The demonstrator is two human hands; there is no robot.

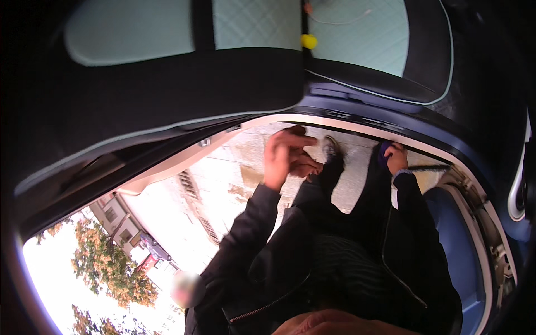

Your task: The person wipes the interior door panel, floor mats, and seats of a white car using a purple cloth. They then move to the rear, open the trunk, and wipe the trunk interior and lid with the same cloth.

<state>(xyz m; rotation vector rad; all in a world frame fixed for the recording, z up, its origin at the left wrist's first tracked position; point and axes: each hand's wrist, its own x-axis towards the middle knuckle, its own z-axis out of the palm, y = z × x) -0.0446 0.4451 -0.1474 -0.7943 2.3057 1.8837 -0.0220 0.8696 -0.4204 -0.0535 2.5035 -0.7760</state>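
Note:
My left hand (279, 157) is raised over the pavement, blurred, with its fingers spread and bent and nothing visible in it. Close beside it are darker fingers (307, 163); whose they are cannot be told. My right hand (397, 158) is low by the door sill and closed on a bunched purple cloth (382, 155), much of it hidden behind the fingers. The light-coloured car door sill (318, 119) curves just beyond both hands.
Car seats with pale green quilted covers (259, 25) and black edges lie ahead. A small yellow object (309, 41) and a thin pale cord (341, 21) are at their gap. A blue door panel (460, 243) stands to the right. A person's blurred head (186, 289) is behind my left shoulder.

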